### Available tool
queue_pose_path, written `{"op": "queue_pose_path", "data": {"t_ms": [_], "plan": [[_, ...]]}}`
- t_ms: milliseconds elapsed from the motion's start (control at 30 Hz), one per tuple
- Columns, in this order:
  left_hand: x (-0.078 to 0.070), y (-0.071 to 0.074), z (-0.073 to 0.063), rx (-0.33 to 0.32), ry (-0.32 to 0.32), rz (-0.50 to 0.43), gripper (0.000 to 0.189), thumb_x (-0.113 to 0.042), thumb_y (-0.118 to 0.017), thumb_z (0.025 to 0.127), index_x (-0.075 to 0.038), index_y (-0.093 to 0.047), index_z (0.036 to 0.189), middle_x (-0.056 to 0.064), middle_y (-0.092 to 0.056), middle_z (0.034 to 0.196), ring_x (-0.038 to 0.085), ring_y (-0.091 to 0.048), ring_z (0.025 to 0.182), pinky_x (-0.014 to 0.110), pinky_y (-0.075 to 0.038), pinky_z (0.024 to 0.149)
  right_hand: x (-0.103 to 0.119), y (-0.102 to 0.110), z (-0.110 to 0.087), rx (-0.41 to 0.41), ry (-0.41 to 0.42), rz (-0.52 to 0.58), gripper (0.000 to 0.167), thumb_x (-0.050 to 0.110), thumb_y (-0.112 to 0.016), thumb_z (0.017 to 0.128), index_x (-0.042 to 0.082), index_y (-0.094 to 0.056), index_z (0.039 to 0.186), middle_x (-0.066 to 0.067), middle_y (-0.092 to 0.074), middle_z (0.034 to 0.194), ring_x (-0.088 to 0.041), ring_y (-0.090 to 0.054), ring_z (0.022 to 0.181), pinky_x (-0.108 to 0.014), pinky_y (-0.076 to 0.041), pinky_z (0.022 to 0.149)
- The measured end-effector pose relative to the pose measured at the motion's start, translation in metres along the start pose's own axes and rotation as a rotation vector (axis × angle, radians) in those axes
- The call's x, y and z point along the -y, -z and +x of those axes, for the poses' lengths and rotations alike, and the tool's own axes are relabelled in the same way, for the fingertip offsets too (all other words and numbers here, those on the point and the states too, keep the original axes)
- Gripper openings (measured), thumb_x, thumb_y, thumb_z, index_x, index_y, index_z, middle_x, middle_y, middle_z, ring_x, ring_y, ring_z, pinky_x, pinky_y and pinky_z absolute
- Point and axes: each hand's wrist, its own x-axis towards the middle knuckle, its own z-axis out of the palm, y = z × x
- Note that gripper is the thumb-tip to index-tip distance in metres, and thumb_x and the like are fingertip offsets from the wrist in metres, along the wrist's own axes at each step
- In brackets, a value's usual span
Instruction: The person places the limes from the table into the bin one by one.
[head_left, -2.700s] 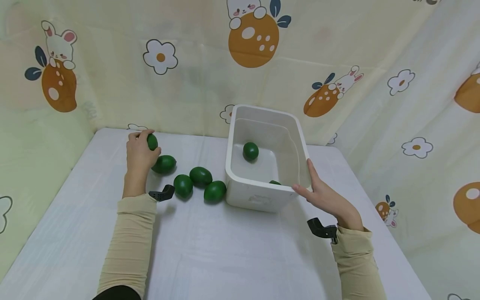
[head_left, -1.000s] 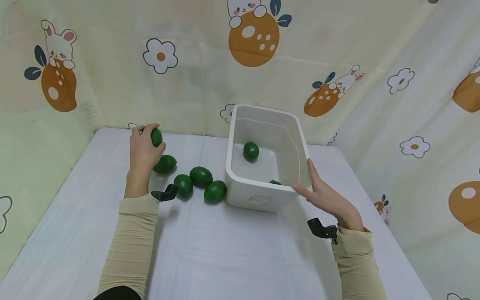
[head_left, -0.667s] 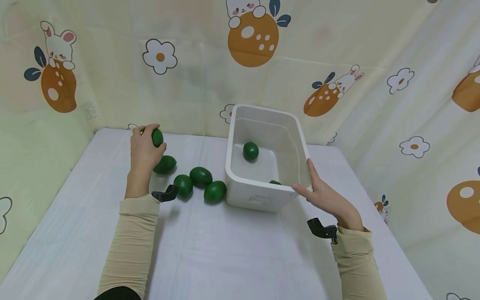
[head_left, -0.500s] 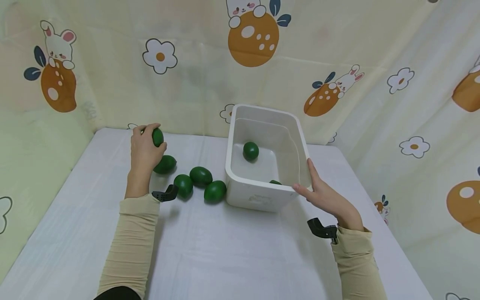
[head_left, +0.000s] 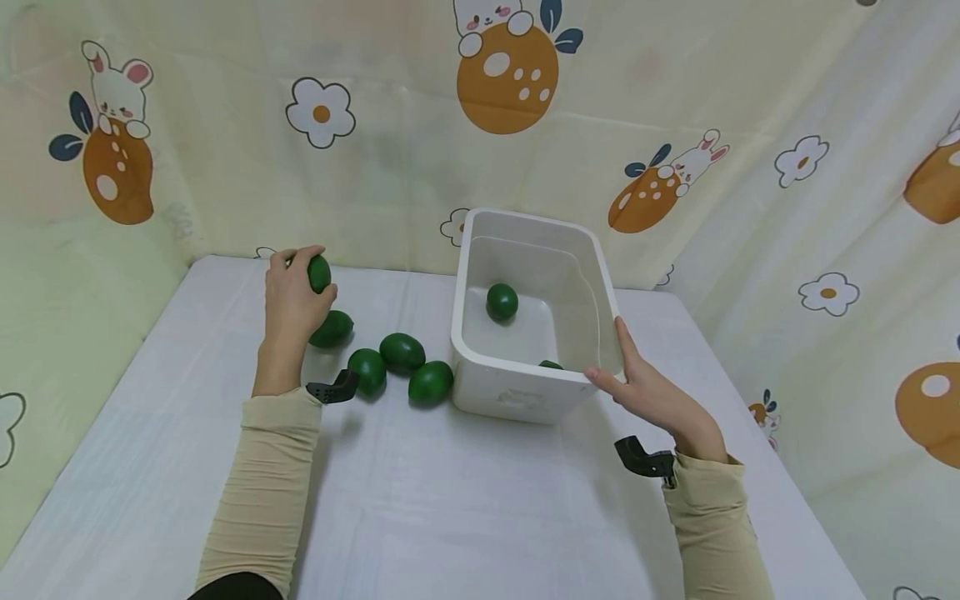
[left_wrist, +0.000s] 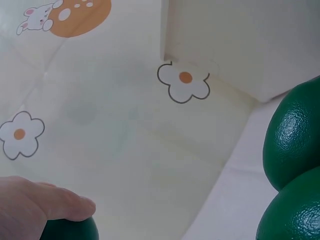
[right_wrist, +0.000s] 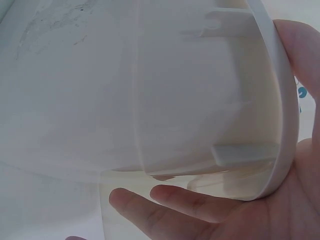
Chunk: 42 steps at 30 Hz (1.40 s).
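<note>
In the head view my left hand (head_left: 294,296) holds a dark green oval fruit, like a lime (head_left: 319,273), between thumb and fingers. It is above the table's far left part, close over another green lime (head_left: 333,329). In the left wrist view the thumb (left_wrist: 65,202) lies against the held fruit (left_wrist: 72,229). My right hand (head_left: 652,396) holds the near right corner of a white plastic bin (head_left: 517,396), thumb at the near rim and fingers along the right side. One lime (head_left: 502,302) lies in the bin; another (head_left: 551,365) is mostly hidden by the near wall.
Three more limes lie grouped left of the bin, the nearest one (head_left: 431,383) close to its wall. A white cloth (head_left: 450,517) covers the table. Printed curtains (head_left: 375,192) hang behind and at both sides.
My left hand has shifted slightly right and up with the lime in its fingers. The right hand, the bin and the other limes have stayed in place.
</note>
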Motion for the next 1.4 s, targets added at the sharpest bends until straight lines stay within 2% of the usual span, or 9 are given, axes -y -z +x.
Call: {"op": "queue_pose_path", "data": {"t_ms": [1100, 1400], "plan": [[-0.011, 0.006, -0.005, -0.037, -0.034, -0.037, 0.057, -0.015, -0.061, 0.088, -0.02, -0.042, 0.142, 0.02, -0.026, 0.148, 0.043, -0.034, 0.129, 0.063, -0.041, 0.095, -0.004, -0.002, 0.002, -0.003, 0.01, 0.005, 0.095, 0.045, -0.05, 0.096, 0.024, 0.028, 0.146, -0.018, 0.01, 0.158, -0.042, -0.031, 0.134, -0.054, -0.047, 0.093], [-0.015, 0.007, -0.006, -0.047, -0.05, -0.043, 0.057, -0.014, -0.062, 0.088, -0.02, -0.044, 0.141, 0.02, -0.027, 0.147, 0.043, -0.034, 0.128, 0.062, -0.041, 0.095, -0.002, -0.002, 0.001, 0.001, 0.002, 0.018, 0.095, 0.044, -0.05, 0.096, 0.023, 0.028, 0.146, -0.02, 0.006, 0.157, -0.042, -0.03, 0.134, -0.055, -0.047, 0.092]]}}
